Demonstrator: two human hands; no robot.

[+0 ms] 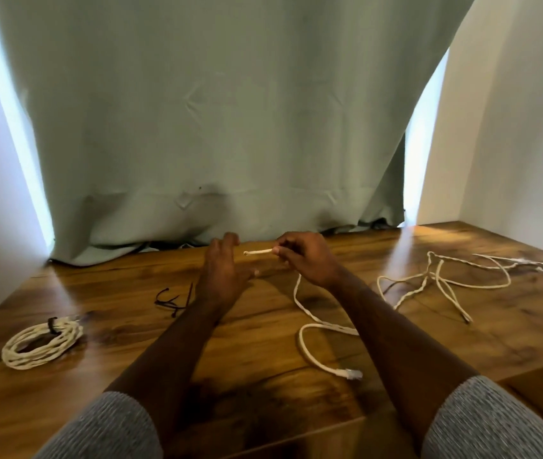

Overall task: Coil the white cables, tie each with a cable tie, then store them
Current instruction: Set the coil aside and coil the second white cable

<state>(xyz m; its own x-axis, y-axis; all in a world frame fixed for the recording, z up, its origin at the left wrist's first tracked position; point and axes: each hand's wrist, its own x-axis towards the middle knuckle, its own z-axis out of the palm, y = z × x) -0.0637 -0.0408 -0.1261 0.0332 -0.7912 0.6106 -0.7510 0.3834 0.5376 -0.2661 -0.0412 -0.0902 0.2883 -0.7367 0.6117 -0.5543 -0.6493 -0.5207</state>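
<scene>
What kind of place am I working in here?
Probably a room in a home, at a wooden table pushed into a corner. A pale green curtain hangs behind it with daylight at its edges, and a plain white wall stands to the right. No shop or factory gear shows.

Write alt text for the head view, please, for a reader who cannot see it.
The right hand pinches one end of a loose cable above a wooden table, while the open left hand reaches toward that end. A coil already tied lies at left, spare ties near the middle, and another loose cable at right.
</scene>
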